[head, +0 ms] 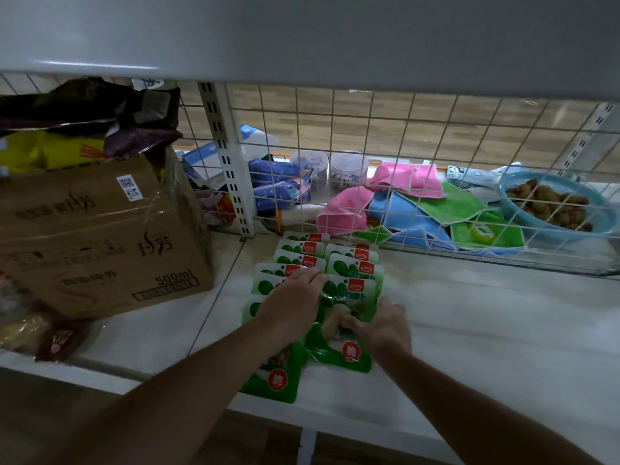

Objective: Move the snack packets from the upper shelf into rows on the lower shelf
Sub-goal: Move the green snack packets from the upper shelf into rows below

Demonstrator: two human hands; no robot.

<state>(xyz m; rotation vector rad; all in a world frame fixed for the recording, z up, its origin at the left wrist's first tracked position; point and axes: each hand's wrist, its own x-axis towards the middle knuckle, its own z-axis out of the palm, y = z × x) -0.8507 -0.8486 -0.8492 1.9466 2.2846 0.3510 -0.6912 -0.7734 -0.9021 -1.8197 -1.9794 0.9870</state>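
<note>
on the lower shelf (469,313) the snack packets (352,266) lie in two overlapping rows, long axes front to back, tops toward the mesh (369,129). my left hand (292,297) lies flat on the left row (295,248); my right hand (382,327) pinches the nearest packet (350,352). light, crinkly, slippery film, i judge: grip an edge.
</note>
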